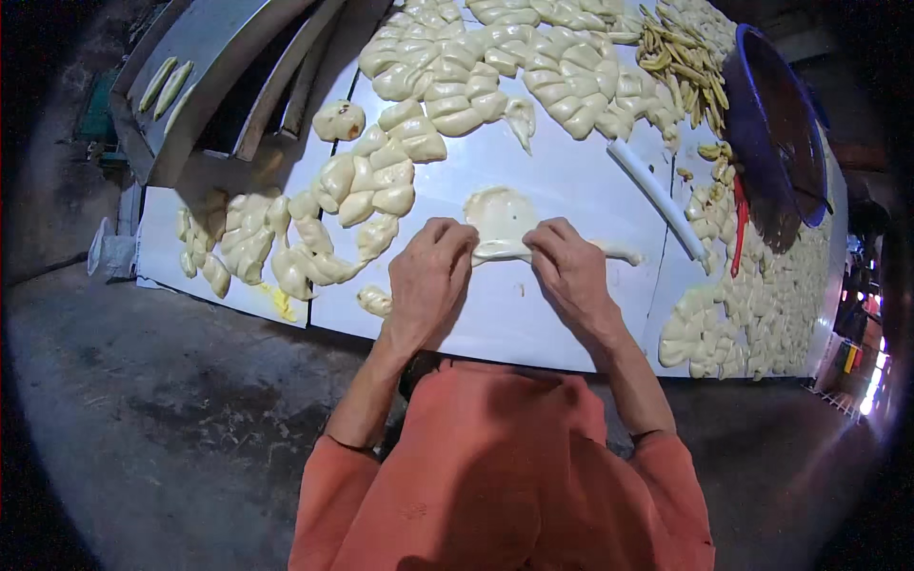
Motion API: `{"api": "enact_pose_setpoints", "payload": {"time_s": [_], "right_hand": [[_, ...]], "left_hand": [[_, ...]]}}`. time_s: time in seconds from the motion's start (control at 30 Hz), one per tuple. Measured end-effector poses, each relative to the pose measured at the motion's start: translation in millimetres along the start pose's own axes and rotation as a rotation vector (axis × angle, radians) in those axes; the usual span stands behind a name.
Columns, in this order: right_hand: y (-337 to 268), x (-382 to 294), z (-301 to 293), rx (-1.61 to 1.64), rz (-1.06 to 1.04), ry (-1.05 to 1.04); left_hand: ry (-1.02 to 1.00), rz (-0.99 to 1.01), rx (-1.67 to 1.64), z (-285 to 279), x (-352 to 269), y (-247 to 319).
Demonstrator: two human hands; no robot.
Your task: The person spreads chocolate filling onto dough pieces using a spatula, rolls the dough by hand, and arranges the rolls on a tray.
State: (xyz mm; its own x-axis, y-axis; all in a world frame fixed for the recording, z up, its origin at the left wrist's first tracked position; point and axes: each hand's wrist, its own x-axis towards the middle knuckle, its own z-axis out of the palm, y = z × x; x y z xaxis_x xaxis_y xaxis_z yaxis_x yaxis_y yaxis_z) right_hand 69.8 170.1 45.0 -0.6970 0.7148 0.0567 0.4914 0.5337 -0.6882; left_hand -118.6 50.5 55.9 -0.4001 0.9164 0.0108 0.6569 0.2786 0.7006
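Note:
A thin flattened sheet of dough (pixel 502 218) lies on the white tabletop in front of me, its near edge folded into a roll. My left hand (pixel 433 264) pinches the left end of that rolled edge between thumb and fingers. On its right part, my right hand (pixel 569 260) grips the same edge with bent fingers. A narrow strip of dough (pixel 623 252) extends to the right from behind my right hand. Close to my left wrist rests a small dough piece (pixel 374 300).
Many glossy dough pieces (pixel 457 78) spread over the back and left. To the right are a white rolling pin or tube (pixel 657 198), banana-like strips (pixel 685 71), a red-handled tool (pixel 740 225) and a blue-rimmed basin (pixel 753 93). Metal trays (pixel 214 64) stand at back left.

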Motion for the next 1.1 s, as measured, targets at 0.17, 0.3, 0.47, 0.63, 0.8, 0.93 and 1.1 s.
{"api": "enact_pose_setpoints", "payload": {"time_s": [0.17, 0.3, 0.47, 0.63, 0.8, 0.93, 1.1], "right_hand": [[5, -3, -8, -0.128, -0.156, -0.088], [5, -2, -9, -0.173, -0.232, -0.144], [7, 11, -12, -0.137, -0.101, -0.243], [4, 15, -3, -0.334, -0.039, -0.093], [3, 6, -3, -0.214, -0.222, 0.007], [17, 12, -3, -0.231, -0.268, -0.046], [14, 27, -3, -0.294, -0.038, -0.040]], "left_hand": [[-0.039, 0.244, 0.028, -4, -2, -8], [-0.125, 0.320, 0.075, -3, 4, -14], [-0.113, 0.240, 0.008, -10, 12, -10], [-0.046, -0.009, -0.089, -1, 14, -8], [-0.019, 0.208, 0.021, -5, 7, -9], [-0.009, 0.217, 0.051, -1, 14, -17], [0.053, 0.079, 0.009, -2, 17, -16]]}}
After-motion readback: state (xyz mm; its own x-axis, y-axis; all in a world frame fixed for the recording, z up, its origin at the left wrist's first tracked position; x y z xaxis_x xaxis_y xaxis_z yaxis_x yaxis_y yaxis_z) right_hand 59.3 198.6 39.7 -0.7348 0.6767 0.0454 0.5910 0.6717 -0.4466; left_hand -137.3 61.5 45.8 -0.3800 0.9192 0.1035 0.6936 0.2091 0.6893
